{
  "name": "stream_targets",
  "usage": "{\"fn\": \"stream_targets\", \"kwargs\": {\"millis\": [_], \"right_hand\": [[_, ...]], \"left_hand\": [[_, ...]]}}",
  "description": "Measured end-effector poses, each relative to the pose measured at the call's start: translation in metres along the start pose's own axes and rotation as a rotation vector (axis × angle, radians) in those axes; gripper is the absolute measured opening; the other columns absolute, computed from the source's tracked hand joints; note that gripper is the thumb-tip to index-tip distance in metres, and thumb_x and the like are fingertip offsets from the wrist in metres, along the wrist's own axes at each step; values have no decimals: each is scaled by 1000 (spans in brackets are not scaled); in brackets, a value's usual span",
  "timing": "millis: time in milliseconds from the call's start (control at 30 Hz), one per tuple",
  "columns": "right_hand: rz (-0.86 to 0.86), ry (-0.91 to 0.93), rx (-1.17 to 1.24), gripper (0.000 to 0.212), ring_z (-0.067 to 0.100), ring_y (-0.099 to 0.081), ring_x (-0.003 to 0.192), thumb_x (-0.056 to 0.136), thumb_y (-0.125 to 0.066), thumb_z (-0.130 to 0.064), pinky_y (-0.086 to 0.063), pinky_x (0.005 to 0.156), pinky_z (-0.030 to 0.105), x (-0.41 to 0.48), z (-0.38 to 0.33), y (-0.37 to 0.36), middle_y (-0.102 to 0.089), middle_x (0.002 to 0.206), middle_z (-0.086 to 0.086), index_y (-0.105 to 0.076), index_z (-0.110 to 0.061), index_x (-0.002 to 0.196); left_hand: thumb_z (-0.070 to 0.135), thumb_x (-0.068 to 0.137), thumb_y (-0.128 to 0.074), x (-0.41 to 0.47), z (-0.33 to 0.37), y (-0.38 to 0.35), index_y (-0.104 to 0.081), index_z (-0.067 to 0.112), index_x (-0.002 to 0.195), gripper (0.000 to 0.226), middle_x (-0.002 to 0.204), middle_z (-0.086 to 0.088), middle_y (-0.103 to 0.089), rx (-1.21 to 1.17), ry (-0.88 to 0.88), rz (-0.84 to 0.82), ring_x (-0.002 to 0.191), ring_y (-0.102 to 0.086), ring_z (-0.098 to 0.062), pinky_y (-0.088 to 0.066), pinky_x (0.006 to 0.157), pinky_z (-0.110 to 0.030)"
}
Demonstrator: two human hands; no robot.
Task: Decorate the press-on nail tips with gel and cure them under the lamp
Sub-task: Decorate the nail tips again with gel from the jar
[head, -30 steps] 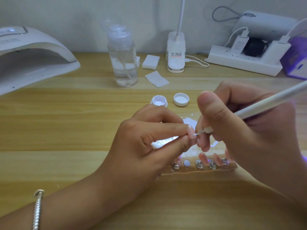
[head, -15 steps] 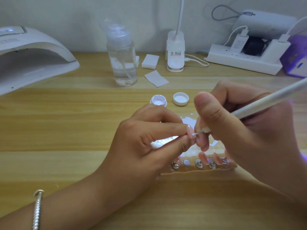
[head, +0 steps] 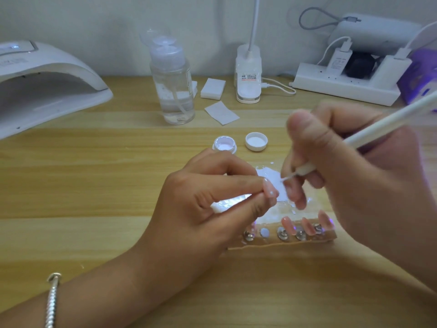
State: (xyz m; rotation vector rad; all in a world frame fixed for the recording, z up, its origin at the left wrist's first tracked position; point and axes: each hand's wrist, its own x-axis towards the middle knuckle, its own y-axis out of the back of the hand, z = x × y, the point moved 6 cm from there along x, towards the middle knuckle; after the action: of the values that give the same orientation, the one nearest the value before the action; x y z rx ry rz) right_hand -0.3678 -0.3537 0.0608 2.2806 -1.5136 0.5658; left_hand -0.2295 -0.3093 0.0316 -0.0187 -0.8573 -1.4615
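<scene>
Nearest, a cardboard strip (head: 283,243) is seen with other tips (head: 287,223) stuck along it, just under the right hand (head: 354,185). They could be knocked or smeared if that wrist is dropped.

A nail tip (head: 269,189) is pinched between the thumb and forefinger of the left hand (head: 201,209), the fingers curled tight. A small pale dot shows on it, judged to be wet gel. It could be smudged if the pinch is shifted, and the tip could be flicked loose if it is pressed too hard.

The brush (head: 378,128) is gripped pen-style in the right hand, its point held just beside the tip, not touching.

Beyond, the gel pot (head: 224,145) is left uncapped beside its lid (head: 256,141), so it could be tipped by a careless reach. Far left, the lamp (head: 47,84) is seen with no tip under it.
</scene>
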Motion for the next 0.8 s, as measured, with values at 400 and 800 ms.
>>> {"fn": "stream_targets", "kwargs": {"millis": [400,800], "right_hand": [[16,-25,-221,42,13,-42,39,91,-66,-43,-34,43,20,22,11,31,-47,46,-5,-57,-12,64],[-187,-205,-498,43,3,-47,44,93,-51,-50,-35,43,10,11,52,23,-53,50,-8,-66,-20,65]], "left_hand": [[22,83,-73,-1,-8,3,-80,22,87,8,80,13,-67,-25,68,25,82,-57,-7,-36,71,-11],[27,82,-73,-1,-18,7,-78,31,82,7,83,14,-71,-58,152,71,76,-57,-7,-37,62,-13]]}}
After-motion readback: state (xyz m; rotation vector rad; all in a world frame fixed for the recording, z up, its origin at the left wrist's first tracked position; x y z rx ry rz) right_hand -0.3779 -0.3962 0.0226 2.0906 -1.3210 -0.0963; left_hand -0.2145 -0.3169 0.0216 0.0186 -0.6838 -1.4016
